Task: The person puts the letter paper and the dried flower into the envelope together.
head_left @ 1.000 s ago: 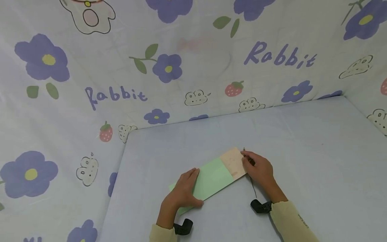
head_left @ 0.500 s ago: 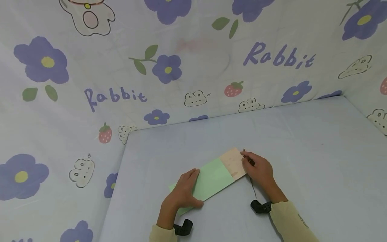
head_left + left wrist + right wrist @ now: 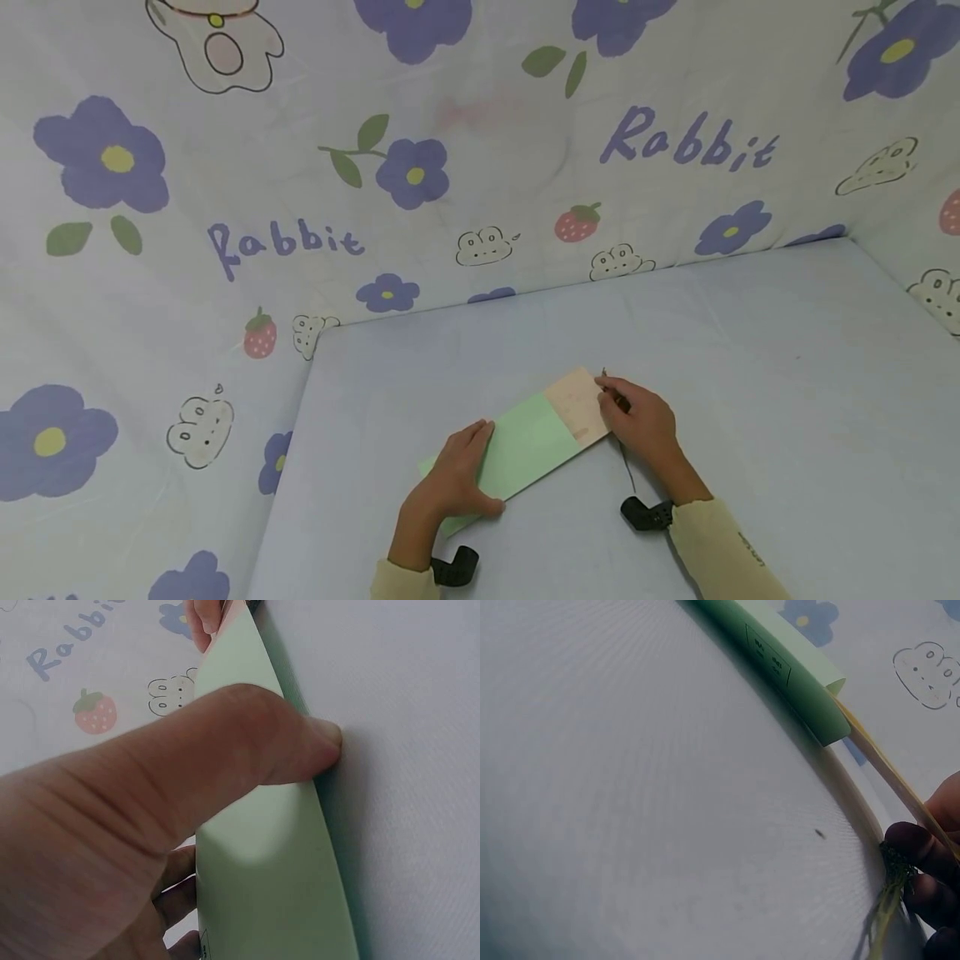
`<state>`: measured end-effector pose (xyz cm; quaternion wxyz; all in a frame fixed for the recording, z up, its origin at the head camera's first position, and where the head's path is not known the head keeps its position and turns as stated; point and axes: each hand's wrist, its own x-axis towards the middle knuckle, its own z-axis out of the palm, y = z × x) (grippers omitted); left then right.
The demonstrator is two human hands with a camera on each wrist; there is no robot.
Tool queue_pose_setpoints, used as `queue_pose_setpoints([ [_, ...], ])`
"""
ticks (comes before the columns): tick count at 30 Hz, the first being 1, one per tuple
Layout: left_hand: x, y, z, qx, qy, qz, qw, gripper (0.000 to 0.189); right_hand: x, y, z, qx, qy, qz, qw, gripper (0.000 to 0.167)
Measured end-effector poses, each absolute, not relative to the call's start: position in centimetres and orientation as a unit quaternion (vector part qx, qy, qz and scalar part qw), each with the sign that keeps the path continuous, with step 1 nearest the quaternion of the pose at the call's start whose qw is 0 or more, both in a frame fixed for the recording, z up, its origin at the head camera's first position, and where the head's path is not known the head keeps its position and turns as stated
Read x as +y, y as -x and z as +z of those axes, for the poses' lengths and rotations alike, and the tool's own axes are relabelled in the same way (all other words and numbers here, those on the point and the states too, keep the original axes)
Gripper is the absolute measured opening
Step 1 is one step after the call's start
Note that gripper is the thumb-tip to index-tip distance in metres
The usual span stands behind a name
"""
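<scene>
A flat green paper sleeve (image 3: pixel 528 446) lies slantwise on the table. From its right end sticks out a beige card (image 3: pixel 577 404), faintly patterned. My left hand (image 3: pixel 450 477) spans the sleeve's left part and grips it across the width, thumb (image 3: pixel 300 746) at the near edge and fingers on the far edge. My right hand (image 3: pixel 643 421) pinches the card's outer end. Beside those fingertips, a dark green tassel (image 3: pixel 896 874) hangs in the right wrist view. There the sleeve's open end shows small framed print (image 3: pixel 769 656). How much card is inside is hidden.
The pale table (image 3: pixel 787 417) meets a white fabric backdrop (image 3: pixel 510 183) at the back and sides, printed with flowers, strawberries and rabbits. Black wrist cameras sit below the left wrist (image 3: pixel 456 567) and right wrist (image 3: pixel 645 513). A small dark speck (image 3: pixel 820 834) lies on the table.
The head view has shifted slightly, so the backdrop print sits a little lower. Both hands, the sleeve and the card keep the same positions relative to each other.
</scene>
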<state>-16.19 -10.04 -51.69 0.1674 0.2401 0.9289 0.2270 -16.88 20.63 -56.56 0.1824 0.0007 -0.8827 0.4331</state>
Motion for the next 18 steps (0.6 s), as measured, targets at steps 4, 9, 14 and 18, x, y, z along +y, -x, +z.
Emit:
queue_pose_setpoints([
  [4, -10.04, 16.24, -51.62, 0.93, -0.24, 0.225, 0.166, 0.108, 20.57, 16.85, -56.39, -0.881, -0.004, 0.437, 0.183, 0.028],
  [9, -10.04, 16.21, -51.47, 0.929, -0.238, 0.227, 0.168, 0.108, 20.52, 16.87, -56.25, -0.881, 0.0, 0.438, 0.176, 0.029],
  [14, -10.02, 16.14, -51.36, 0.928, -0.238, 0.23, 0.169, 0.108, 20.47, 16.83, -56.1, -0.883, 0.003, 0.437, 0.172, 0.029],
  [18, -10.02, 16.13, -51.35, 0.928, -0.239, 0.231, 0.169, 0.108, 20.46, 16.78, -55.96, -0.883, 0.003, 0.436, 0.174, 0.028],
])
